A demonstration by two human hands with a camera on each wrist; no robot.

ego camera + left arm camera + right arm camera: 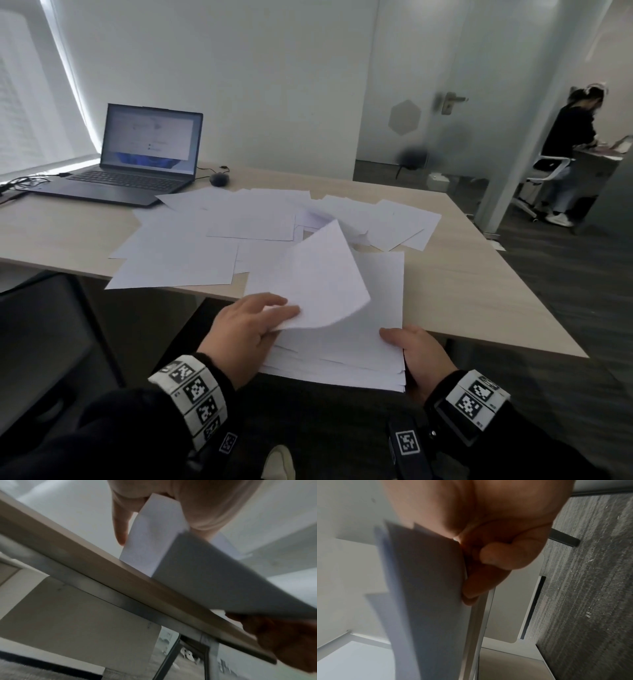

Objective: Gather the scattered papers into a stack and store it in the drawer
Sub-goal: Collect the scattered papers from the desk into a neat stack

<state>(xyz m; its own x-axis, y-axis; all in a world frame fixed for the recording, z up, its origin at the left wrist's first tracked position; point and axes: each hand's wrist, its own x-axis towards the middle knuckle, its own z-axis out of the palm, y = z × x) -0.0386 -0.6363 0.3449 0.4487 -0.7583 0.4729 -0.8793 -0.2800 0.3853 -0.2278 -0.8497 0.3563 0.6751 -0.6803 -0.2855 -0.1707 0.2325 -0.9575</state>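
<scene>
A stack of white papers [346,353] lies at the table's near edge and overhangs it. My right hand [407,349] grips its near right corner, thumb on top and fingers [488,561] curled underneath the stack [428,581]. My left hand [274,318] pinches a single curled sheet [325,284] by its lower corner, just above the stack's left side. The left wrist view shows that sheet [150,536] between my fingers, the stack's grey underside [214,581], and my right hand [283,639]. Several loose papers [212,236] lie spread over the middle of the table. No drawer is plainly visible.
An open laptop [137,164] with cables and a mouse [219,179] sits at the table's far left. A dark chair [44,342] stands to my left. The wooden table edge [102,563] runs in front of me. A person sits beyond the glass partition at far right [565,137].
</scene>
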